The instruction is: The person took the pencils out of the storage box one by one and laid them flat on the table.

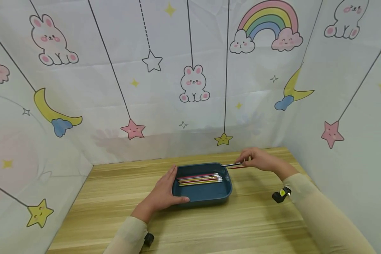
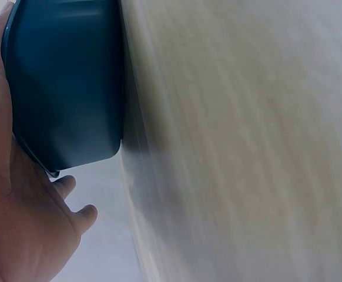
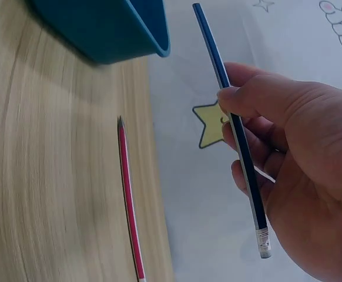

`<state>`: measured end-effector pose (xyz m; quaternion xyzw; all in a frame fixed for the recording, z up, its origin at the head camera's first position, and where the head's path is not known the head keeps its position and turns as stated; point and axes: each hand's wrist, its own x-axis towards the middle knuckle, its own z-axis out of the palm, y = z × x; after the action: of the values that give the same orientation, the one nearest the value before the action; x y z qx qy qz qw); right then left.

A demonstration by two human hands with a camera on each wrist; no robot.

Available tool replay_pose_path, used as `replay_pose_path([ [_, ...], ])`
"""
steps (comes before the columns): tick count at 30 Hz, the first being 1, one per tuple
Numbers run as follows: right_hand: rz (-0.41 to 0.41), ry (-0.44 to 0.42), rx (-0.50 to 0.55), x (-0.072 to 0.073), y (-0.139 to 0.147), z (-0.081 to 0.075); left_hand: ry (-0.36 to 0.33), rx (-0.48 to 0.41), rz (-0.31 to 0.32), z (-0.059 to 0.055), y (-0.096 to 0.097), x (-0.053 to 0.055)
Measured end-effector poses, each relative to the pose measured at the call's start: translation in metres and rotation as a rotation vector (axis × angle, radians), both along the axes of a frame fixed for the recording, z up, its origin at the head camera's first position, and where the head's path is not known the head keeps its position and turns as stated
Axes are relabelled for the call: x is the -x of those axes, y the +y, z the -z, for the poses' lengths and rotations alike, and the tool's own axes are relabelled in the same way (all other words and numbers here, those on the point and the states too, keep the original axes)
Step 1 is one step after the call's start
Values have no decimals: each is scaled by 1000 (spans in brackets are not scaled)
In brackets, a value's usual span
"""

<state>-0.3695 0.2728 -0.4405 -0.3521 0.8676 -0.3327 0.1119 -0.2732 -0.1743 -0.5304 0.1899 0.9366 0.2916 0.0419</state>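
Observation:
A dark blue tray [image 1: 203, 201] sits on the table with several pencils [image 1: 199, 180] lying side by side in it. My left hand [image 1: 161, 192] holds the tray's left end, thumb on the near rim and fingers along the left side. Beyond the tray's right end, my right hand [image 1: 257, 159] pinches a dark pencil [image 3: 239, 132] between thumb and fingers, above the table. This pencil has a pale stripe and a white eraser at its lower end in the right wrist view. Below it, a red pencil [image 3: 130, 205] lies on the table, its sharpened point toward the tray.
The wood-grain table [image 1: 114, 197] ends at a white cloth backdrop [image 1: 165, 106] printed with rabbits, stars and moons, which also hangs along both sides. Small dark cameras [image 1: 149, 240] are worn at the wrists.

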Motion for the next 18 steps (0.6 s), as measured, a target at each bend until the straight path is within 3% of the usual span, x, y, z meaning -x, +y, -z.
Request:
replay_pose_path([
  [9,84,-22,-26,3,17,5,4,-3,0,0,1,-1],
  [18,87,17,-39,6,27,10,11,-9,9,1,0,0],
])
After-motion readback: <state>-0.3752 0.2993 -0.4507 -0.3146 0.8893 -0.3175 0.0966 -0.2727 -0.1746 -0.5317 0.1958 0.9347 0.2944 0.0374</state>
